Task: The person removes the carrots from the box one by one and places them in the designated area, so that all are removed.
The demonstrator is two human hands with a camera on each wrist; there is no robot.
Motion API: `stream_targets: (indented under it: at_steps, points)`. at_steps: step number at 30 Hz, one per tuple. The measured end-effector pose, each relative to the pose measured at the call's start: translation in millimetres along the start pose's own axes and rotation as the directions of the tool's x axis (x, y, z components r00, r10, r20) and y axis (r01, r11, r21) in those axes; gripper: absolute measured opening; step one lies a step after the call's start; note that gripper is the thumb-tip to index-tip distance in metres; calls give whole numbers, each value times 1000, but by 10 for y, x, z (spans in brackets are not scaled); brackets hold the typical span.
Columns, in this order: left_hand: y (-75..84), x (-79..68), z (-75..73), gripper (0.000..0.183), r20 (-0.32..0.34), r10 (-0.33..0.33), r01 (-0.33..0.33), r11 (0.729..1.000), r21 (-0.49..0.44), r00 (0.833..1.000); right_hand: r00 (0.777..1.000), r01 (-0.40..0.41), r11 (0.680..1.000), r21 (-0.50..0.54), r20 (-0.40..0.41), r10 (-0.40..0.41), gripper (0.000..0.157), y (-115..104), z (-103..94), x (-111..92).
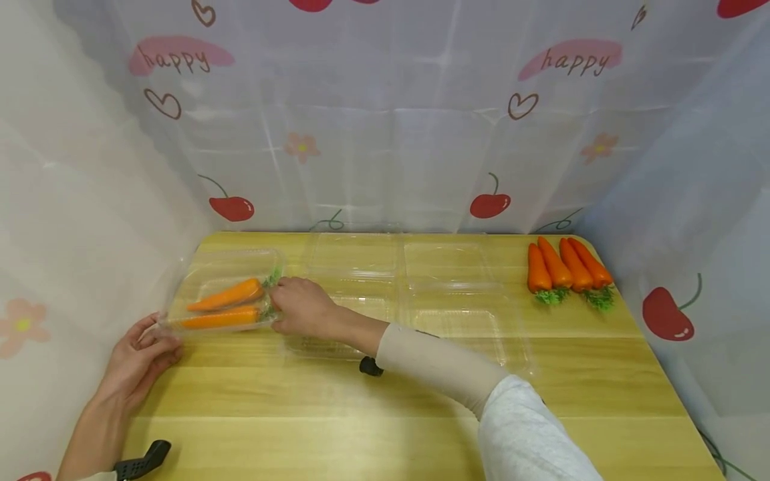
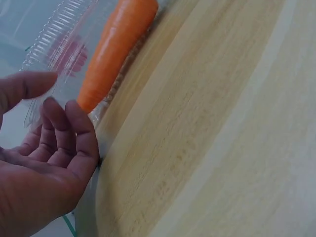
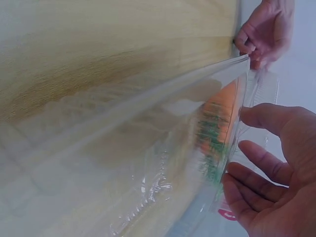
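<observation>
A clear plastic clamshell container (image 1: 210, 270) holds two orange carrots (image 1: 225, 317) with green tops, at the table's left end. In the head view my left hand (image 1: 140, 357) is at its front left corner. The left wrist view shows the left thumb standing apart from loosely bent fingers beside the container's corner. At the container's right side is my right hand (image 1: 302, 307), near the carrot tops. Seen from the right wrist, the right thumb and fingertips touch the container's edge with a gap between them.
Two more clear clamshell containers, one (image 1: 343, 334) in the middle and another (image 1: 469, 334) to its right, lie with lids folded back. Several carrots (image 1: 571, 267) lie in a row at the back right. A printed curtain (image 1: 391, 153) surrounds the wooden table (image 1: 337, 427).
</observation>
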State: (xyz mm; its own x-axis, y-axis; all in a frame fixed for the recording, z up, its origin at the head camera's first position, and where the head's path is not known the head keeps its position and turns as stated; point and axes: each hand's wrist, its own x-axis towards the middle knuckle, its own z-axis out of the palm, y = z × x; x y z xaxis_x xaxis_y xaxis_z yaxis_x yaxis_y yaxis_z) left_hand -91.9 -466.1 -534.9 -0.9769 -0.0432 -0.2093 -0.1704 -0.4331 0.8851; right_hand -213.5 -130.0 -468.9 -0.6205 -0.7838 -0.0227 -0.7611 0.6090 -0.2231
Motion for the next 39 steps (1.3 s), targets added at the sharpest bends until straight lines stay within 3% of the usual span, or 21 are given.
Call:
stream_targets:
  at_steps: [17,25,34,39]
  points:
    - [-96,-20,61,68,43,39,-40,999,26,998,1000,-14,1000,23,8,14,26,92,-1,-70]
    - [-31,-42,102,61,-78,49,-58,991,-120,996,1000,3,999,43,-6,-3,24,32,29,-17]
    - [-39,-68,152,51,-174,57,-70,995,-71,983,1000,5,1000,-16,-20,-6,23,8,25,-44]
    - [-80,-60,266,26,-228,76,-81,997,-12,971,999,20,1000,-19,-33,-21,19,-63,49,-41]
